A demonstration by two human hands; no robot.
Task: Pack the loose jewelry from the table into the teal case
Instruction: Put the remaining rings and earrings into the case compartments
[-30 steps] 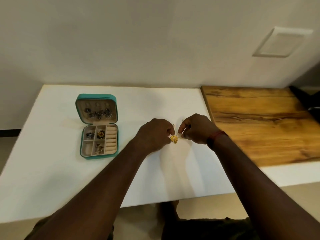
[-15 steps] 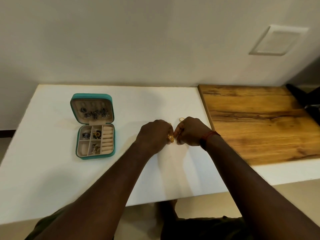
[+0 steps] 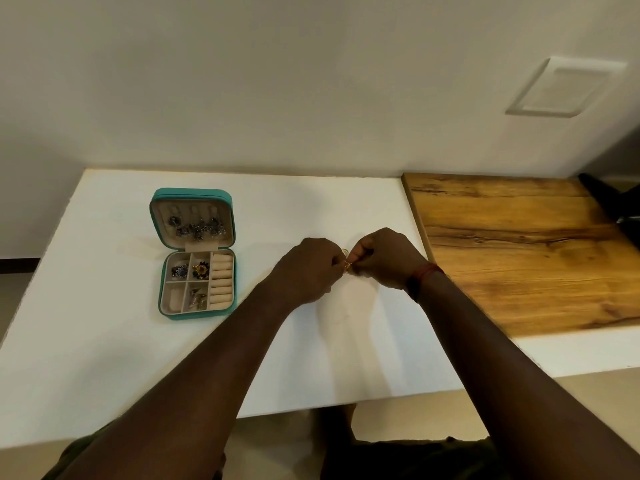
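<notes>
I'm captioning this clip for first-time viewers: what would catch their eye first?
Two hands, left hand and right hand, meet mid-table, pinching a small gold piece between them. To their left the teal case lies open with jewelry in lid and compartments. A wooden board fills the right side.
</notes>
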